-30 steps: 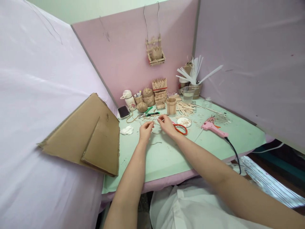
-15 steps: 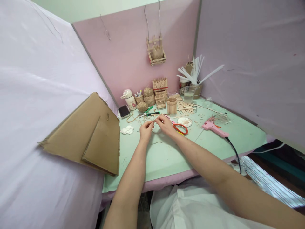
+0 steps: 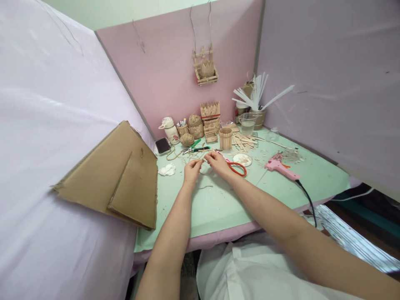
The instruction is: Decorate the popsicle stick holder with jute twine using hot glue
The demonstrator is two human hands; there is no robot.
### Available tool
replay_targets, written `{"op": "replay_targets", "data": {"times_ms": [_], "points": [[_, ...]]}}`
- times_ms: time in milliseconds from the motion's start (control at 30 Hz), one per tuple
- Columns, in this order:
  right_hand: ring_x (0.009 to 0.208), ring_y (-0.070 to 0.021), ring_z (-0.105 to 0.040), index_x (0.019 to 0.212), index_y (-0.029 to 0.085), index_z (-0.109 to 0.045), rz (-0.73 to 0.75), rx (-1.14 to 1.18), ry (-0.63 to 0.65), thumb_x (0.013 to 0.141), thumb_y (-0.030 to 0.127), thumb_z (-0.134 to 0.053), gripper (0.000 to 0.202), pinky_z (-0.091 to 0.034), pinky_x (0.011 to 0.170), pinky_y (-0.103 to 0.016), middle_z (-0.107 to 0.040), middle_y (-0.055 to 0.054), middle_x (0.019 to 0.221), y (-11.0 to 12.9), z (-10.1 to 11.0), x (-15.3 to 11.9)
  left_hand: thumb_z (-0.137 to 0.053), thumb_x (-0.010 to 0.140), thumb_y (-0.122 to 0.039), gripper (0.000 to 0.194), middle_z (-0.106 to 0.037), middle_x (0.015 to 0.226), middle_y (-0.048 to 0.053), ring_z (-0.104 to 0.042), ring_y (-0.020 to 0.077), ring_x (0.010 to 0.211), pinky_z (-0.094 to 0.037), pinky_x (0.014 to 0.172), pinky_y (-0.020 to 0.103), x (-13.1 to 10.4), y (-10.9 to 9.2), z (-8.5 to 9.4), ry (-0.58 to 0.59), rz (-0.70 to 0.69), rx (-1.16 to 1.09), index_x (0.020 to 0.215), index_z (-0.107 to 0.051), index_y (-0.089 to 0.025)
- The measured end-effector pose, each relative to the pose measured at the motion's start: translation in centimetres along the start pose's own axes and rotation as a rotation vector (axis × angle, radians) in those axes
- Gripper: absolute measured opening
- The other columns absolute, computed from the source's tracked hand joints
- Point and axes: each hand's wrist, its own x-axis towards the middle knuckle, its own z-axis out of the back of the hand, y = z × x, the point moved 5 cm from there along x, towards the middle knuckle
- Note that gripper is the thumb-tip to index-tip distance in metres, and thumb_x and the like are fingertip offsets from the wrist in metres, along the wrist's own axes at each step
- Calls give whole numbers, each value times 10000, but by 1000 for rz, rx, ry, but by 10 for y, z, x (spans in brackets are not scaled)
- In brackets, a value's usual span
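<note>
Over the middle of the table, my left hand (image 3: 192, 171) and my right hand (image 3: 217, 163) face each other with fingertips a small gap apart. Both are closed in a pinch on a thin strand (image 3: 203, 161) that looks like twine; its ends are too small to make out. A short bit of twine (image 3: 205, 186) lies on the table below them. Scissors with red handles (image 3: 238, 168) rest right beside my right wrist, partly hidden by it. Just beyond my hands are green-handled pliers (image 3: 200, 148) and loose twine.
A pink glue gun (image 3: 283, 167) with a cord lies at right. A white lid (image 3: 242, 159), a wooden-stick cup (image 3: 225, 139), loose sticks (image 3: 243, 141) and a twine ball (image 3: 186, 139) stand behind. Cardboard (image 3: 109, 179) leans at left; white tissue (image 3: 167, 169) lies near it.
My hands have moved slightly apart, opening a small gap between the fingertips. My right wrist now covers the yellow part by the scissors. Everything else stays put.
</note>
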Motion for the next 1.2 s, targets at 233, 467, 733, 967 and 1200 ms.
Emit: {"op": "replay_targets", "data": {"times_ms": [233,467,733,967,1200], "points": [[618,-130,-446,688,189,-529,-8,2,13,774,396,-493,227,-363,598,-258,-502,18,624,-5,-1,2,-668,674,-373,276,-476,576,-22,-317,61,504,-221,476,220,-2,-1,-4,44,43,-97,780,-685,-119],[606,-126,-442,689,194,-522,-17,31,-2,765,389,-509,210,-360,592,-254,-488,27,605,-4,0,3,-684,660,-406,309,-521,601,-8,-383,77,541,-259,496,216,-3,-1,-3,37,48,-64,807,-688,-134],[639,-119,-486,884,197,-601,-7,137,-43,786,337,-465,219,-390,598,-240,-552,12,717,-2,4,2,-664,669,-400,298,-388,535,-50,-289,51,480,-208,468,210,-2,-1,0,11,64,-81,783,-675,-125],[915,-158,-546,976,202,-638,243,-47,48,793,188,-446,266,-424,841,-314,-613,-56,1017,6,-2,1,-667,668,-420,299,-352,515,-51,-267,57,474,-178,464,220,-1,1,-6,102,53,-106,733,-651,-129],[879,-177,-529,804,191,-635,401,-185,100,787,168,-530,109,-405,820,-320,-583,-50,871,18,-2,-6,-643,700,-364,238,-361,511,-53,-300,65,482,-229,481,224,0,2,-4,65,18,-34,638,-570,-147]]}}
